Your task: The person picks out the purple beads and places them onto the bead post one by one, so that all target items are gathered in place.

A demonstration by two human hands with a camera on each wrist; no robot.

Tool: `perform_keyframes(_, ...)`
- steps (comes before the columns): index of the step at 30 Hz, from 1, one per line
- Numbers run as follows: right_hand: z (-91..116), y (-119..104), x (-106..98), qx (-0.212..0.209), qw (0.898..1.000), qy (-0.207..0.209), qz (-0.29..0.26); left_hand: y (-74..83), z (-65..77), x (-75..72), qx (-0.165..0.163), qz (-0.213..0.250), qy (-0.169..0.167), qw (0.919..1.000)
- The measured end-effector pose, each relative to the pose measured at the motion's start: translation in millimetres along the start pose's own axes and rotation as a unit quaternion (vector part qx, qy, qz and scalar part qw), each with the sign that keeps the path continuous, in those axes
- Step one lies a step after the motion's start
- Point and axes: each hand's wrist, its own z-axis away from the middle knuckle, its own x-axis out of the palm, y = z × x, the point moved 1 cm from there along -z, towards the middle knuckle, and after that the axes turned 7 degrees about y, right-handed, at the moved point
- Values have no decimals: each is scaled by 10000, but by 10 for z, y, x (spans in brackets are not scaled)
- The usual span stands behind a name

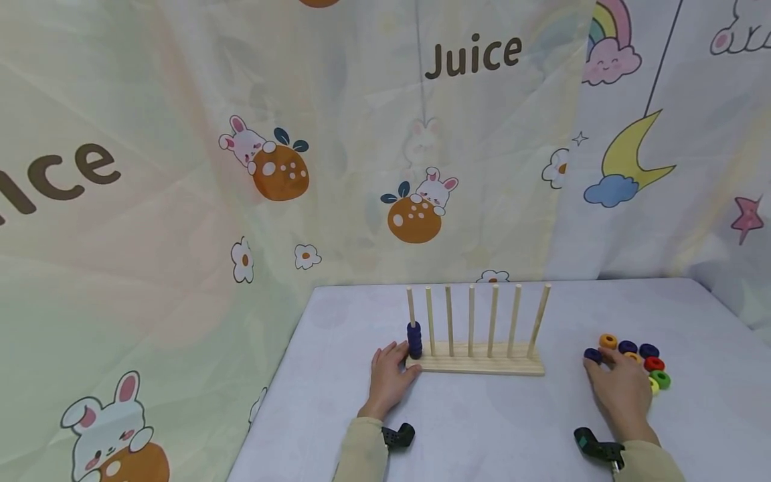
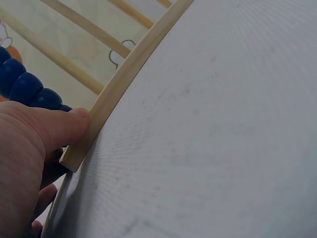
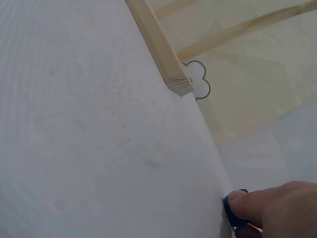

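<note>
A wooden peg rack (image 1: pixel 482 365) with several upright pegs stands on the white table. Its leftmost peg carries a stack of dark blue beads (image 1: pixel 414 340); the other pegs are bare. My left hand (image 1: pixel 391 380) grips the left end of the rack's base. The left wrist view shows the thumb (image 2: pixel 69 126) against the base's front edge, close under the blue beads (image 2: pixel 27 87), with the other fingers partly hidden behind it. Over to the right, my right hand (image 1: pixel 623 391) pinches a dark blue bead (image 1: pixel 593 355) between thumb and fingers, right at the tabletop.
Around my right fingers lie loose beads: an orange bead (image 1: pixel 608 341), blue beads (image 1: pixel 648 351), a red bead (image 1: pixel 654 363), a green bead (image 1: pixel 660 379) and a yellow bead (image 1: pixel 654 386), partly hidden. Patterned cloth (image 1: pixel 361 134) hangs behind the table (image 1: pixel 470 428).
</note>
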Motion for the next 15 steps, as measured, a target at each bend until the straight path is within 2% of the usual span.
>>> perform_keyframes(8,30,-26,-12,-26,9999,135,-58,-8,3,9,-64,53,-4,10000)
perform_keyframes(15,104,-53,-15,187,9991,113,-361,-14,-9,26,-37,27,25,10000)
